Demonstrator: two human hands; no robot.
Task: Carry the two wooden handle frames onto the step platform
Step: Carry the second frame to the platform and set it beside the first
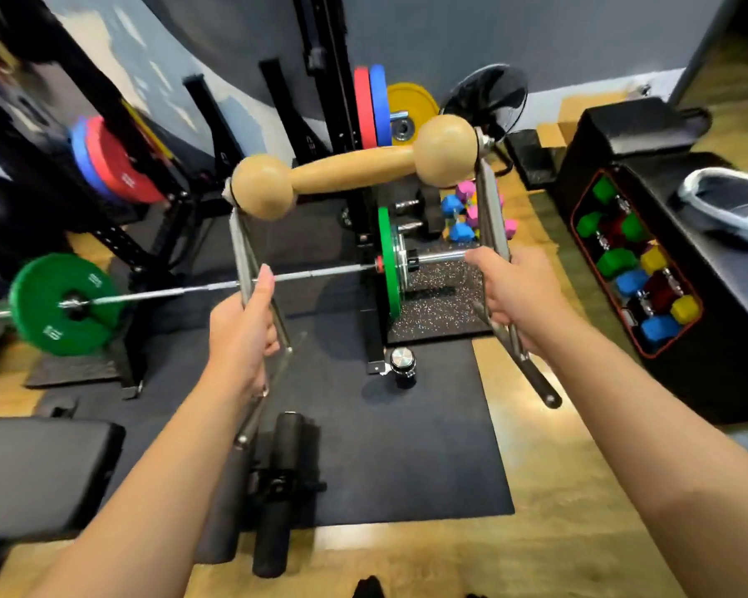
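**Wooden Handle Frame Held Aloft in Both Hands**

The person is holding one wooden handle frame (355, 166) in the air above the black floor mat (407, 446), in front of the barbell rack. The frame is being presented with its wooden grip uppermost: a turned bar with a rounded knob at each end, tilted so that the right end is sitting higher than the left.

The left hand (242, 330) is gripping the frame's left metal upright, with the fingers wrapped round the bars and the thumb lying along them, pointing up. The right hand (510, 291) is clenching the right metal upright in the same manner. Both arms are reaching forward. The lower metal legs of the frame are projecting below and toward the camera past each wrist.

A second wooden handle frame is not identifiable in this view.

Behind the held frame, a barbell (234, 287) carrying green plates (61, 304) is lying horizontally. Red, blue and yellow plates are stored on the rack (333, 101) further back. On the floor mat near the camera, two black cylindrical grips (277, 489) are lying side by side, and a small black cylinder with a shiny metal top (402, 364) is standing by the rack foot.

To the right, a black box (635, 269) is holding coloured hex dumbbells, and it is standing against a black padded platform (730, 295) with a grey item on top. Whether this is the step platform cannot be told.
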